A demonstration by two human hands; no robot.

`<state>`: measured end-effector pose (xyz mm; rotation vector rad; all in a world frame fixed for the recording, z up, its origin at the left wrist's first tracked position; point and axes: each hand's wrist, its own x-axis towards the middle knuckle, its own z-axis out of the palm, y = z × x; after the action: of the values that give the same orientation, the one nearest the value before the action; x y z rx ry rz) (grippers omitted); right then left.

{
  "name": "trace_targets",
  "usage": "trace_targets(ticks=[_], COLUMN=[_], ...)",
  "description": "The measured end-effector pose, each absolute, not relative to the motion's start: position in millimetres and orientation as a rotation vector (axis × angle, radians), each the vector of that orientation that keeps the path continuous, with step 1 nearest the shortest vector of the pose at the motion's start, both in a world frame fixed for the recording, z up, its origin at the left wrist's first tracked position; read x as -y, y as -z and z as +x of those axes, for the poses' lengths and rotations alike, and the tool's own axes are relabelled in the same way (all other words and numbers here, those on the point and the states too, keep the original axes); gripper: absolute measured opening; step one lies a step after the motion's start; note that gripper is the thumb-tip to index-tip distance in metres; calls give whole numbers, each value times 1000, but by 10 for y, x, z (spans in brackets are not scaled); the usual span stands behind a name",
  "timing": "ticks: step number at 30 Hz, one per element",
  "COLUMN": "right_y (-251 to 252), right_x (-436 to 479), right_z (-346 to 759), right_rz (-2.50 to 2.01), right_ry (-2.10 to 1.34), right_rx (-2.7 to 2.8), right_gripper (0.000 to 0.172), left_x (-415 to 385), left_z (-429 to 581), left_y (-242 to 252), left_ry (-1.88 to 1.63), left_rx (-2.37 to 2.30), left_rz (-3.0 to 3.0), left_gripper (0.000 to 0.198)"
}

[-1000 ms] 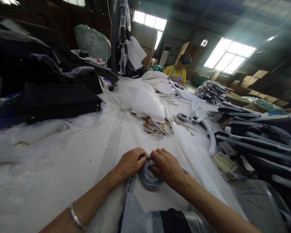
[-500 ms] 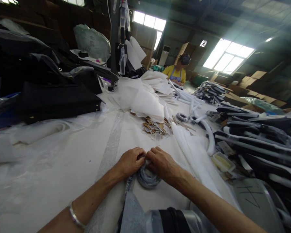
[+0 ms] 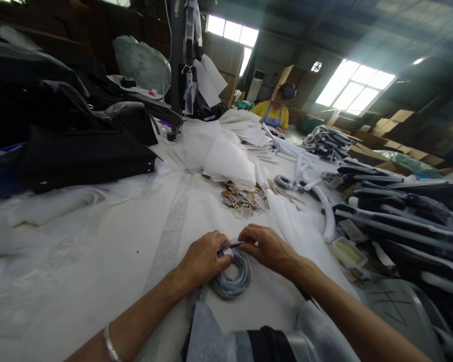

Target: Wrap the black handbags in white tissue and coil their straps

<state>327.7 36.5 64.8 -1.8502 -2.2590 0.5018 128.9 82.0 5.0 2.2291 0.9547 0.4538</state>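
Observation:
A coiled grey strap (image 3: 232, 279) lies on the white-covered table (image 3: 109, 251) right in front of me. My left hand (image 3: 203, 260) is closed on the coil's upper left edge. My right hand (image 3: 269, 248) pinches a thin dark piece that sticks out at the top of the coil, fingertips almost meeting those of the left hand. The grey strap's loose end runs down toward me over a grey and black item (image 3: 249, 342) at the bottom edge.
A pile of small brown tags (image 3: 243, 198) and white fabric bags (image 3: 226, 151) lie beyond my hands. Black bags (image 3: 86, 156) stack at left, wrapped black straps (image 3: 400, 206) at right. A small tray (image 3: 348, 251) sits near my right. A person in yellow (image 3: 274, 114) works far off.
My right hand has slid to the right off the coil, uncovering more of it, and now pinches a thin dark piece at its top. My left hand stays on the coil.

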Motion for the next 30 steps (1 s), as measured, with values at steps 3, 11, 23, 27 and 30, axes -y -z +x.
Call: trace_targets(ticks=[3,11,23,27,30], right_y=[-693,-416,-521,-542,-441], right_x=[-434,-378,-194,178,388], right_z=[3719,4691,5227,5541,5653], right_rz=[-2148,-2647,-2925,-2990,-3003], right_ry=[-300,-147,-5,71,102], right_rx=[2072,1861,1545,1444,1382], right_gripper=[11,14,34,32,33], left_x=[-787,-749,-773,-765,-761], left_z=[1286,1310,1307,1314,1321], left_y=[-78,-135,-109,-107,-114], left_ry=[-444,-396,-410,-416,-411], left_rx=[-960,-989,-1034,-1024,-1011], left_rz=[2286,2305,2258,2258,2254], left_gripper=[16,18,15,13,14])
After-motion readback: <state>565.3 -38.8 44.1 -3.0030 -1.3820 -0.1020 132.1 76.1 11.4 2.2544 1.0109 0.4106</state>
